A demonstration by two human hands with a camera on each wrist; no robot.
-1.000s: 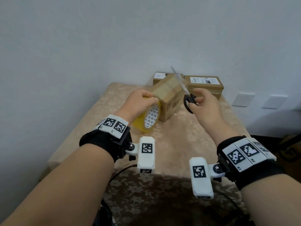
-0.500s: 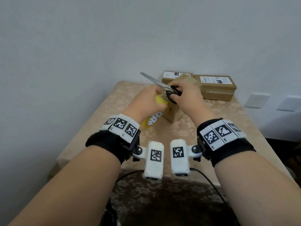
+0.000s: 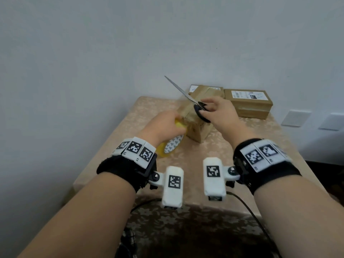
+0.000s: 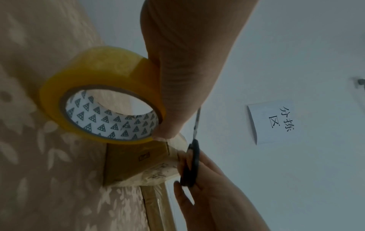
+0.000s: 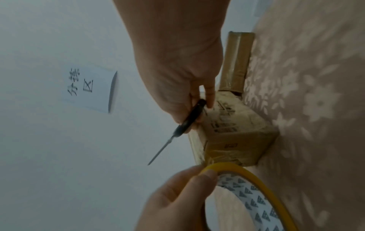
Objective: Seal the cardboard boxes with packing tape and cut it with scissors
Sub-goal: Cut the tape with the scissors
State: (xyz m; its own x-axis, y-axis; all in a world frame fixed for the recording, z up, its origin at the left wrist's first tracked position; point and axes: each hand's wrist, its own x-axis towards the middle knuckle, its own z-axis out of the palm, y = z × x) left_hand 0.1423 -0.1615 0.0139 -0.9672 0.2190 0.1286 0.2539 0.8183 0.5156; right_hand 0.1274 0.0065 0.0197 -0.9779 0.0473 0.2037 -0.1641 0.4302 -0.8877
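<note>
While the left hand (image 3: pixel 163 125) is gripping the yellow tape roll (image 4: pixel 102 107) against the small cardboard box (image 3: pixel 195 127) mid-surface, the right hand (image 3: pixel 219 112) is curling its fingers (image 5: pixel 209 93) through the scissors (image 3: pixel 188 98). Thin, clingy tape probably needs holding taut.

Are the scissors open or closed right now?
Closed, it seems. The scissors show one thin blade line in the head and right wrist views, held by the right hand above the box.

Black handwritten characters "分拣区" on a white paper sheet (image 4: pixel 271 121) on the wall above the small brown cardboard box (image 4: pixel 136 162).
</note>
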